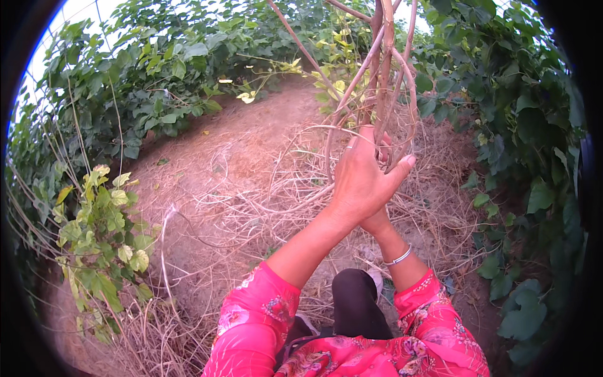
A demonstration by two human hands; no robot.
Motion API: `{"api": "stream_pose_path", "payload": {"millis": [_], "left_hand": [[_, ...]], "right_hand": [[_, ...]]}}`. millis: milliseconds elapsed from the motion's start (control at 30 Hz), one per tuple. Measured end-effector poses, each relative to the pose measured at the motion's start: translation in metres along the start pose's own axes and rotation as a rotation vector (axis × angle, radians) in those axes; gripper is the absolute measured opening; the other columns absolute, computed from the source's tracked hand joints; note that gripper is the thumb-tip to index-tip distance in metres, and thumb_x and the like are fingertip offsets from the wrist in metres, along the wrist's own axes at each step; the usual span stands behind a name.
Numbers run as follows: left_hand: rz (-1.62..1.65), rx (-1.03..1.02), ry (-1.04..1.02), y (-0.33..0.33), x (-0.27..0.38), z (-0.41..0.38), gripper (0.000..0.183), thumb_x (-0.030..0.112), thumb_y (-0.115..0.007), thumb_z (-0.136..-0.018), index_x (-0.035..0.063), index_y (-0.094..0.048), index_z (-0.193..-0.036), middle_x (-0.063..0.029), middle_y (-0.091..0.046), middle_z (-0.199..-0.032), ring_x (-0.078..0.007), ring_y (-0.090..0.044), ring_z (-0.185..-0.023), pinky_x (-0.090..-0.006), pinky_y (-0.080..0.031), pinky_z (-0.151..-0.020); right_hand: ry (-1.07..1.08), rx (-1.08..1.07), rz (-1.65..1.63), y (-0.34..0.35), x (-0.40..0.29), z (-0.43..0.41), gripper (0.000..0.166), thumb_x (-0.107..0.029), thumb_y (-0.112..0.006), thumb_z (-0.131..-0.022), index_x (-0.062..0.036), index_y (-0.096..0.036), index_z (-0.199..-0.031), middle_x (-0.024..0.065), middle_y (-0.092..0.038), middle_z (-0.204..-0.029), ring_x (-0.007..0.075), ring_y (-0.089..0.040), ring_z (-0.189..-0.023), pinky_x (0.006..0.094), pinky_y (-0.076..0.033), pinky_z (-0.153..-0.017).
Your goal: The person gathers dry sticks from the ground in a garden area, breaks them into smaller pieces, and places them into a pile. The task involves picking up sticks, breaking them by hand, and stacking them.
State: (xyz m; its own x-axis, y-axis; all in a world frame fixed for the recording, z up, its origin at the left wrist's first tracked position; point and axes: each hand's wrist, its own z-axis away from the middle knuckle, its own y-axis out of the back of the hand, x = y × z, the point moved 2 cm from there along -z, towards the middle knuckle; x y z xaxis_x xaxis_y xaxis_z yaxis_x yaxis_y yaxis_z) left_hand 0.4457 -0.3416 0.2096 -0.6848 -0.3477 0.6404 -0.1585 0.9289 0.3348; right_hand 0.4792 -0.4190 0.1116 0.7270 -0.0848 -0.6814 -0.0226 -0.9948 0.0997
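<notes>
My left hand [360, 176] is at the lower part of a bundle of woody vine stems [384, 70], its back towards me and a ring on one finger. Its fingers curl at the stems, while the thumb points out to the right. Behind it, my right hand [375, 220] is mostly hidden; only the part near the wrist shows clearly, with a silver bangle [399, 255] on the forearm. Thin bent stems [413, 101] loop around the bundle and beside both hands. Which hand the fingertips behind the stems belong to is unclear.
Dry stalks [292, 188] litter the bare soil [254, 118] around the bundle. Dense leafy vines [527, 118] rise on the right, and more foliage [155, 70] grows at the back left. A yellowing leafy plant [103, 240] stands left. My dark-trousered knee [358, 297] is below my hands.
</notes>
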Motion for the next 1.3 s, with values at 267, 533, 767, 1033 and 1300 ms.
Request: {"api": "stream_pose_path", "payload": {"millis": [267,533,767,1033,1300], "left_hand": [[0.161,0.352,-0.228,0.114,-0.042,0.017,0.063,0.034,-0.068,-0.088,-0.0006,-0.044,-0.135,-0.0206,-0.051,-0.128,-0.0307,-0.054,-0.118,-0.0415,-0.046,-0.097],[0.156,-0.233,0.412,0.070,-0.154,0.072,0.081,0.060,-0.051,-0.090,0.0003,-0.037,-0.143,-0.0262,-0.044,-0.140,-0.0358,-0.047,-0.129,-0.0422,-0.037,-0.107],[-0.003,-0.379,0.338,0.074,-0.080,0.116,0.066,0.035,-0.066,-0.090,0.0055,-0.040,-0.142,-0.0111,-0.067,-0.106,-0.0172,-0.066,-0.093,-0.0312,-0.051,-0.076],[-1.039,0.018,-0.243,0.142,-0.083,0.065,0.022,0.025,-0.061,-0.091,0.0105,-0.050,-0.079,-0.0088,-0.062,-0.062,-0.0269,-0.061,-0.050,-0.0392,-0.045,-0.044],[-1.259,0.054,-0.397,0.210,-0.087,-0.033,0.009,0.008,-0.053,-0.085,0.0093,-0.045,-0.088,-0.0117,-0.058,-0.059,-0.0331,-0.062,-0.058,-0.0449,-0.045,-0.051]], "right_hand": [[-0.408,0.277,-0.222,0.016,0.030,0.000,0.024,-0.002,-0.064,-0.082,-0.0021,-0.052,-0.102,0.0015,-0.052,-0.070,0.0088,-0.049,-0.053,0.0247,-0.042,-0.047],[-0.526,0.189,-0.537,0.035,0.019,0.015,0.018,-0.002,-0.061,-0.085,-0.0042,-0.051,-0.100,-0.0008,-0.046,-0.065,0.0074,-0.042,-0.048,0.0236,-0.038,-0.043],[-0.547,0.182,-0.425,0.048,0.039,0.016,0.014,-0.007,-0.065,-0.087,-0.0038,-0.053,-0.093,-0.0014,-0.047,-0.062,0.0064,-0.041,-0.045,0.0244,-0.038,-0.040],[-0.701,-0.172,-0.433,0.018,0.036,0.013,0.012,-0.010,-0.064,-0.090,-0.0051,-0.055,-0.095,-0.0030,-0.044,-0.060,0.0055,-0.041,-0.046,0.0236,-0.040,-0.041],[-0.718,-0.305,-0.480,-0.021,0.004,0.035,0.010,-0.011,-0.061,-0.091,-0.0042,-0.054,-0.090,-0.0024,-0.048,-0.061,0.0058,-0.045,-0.047,0.0233,-0.039,-0.040]]}}
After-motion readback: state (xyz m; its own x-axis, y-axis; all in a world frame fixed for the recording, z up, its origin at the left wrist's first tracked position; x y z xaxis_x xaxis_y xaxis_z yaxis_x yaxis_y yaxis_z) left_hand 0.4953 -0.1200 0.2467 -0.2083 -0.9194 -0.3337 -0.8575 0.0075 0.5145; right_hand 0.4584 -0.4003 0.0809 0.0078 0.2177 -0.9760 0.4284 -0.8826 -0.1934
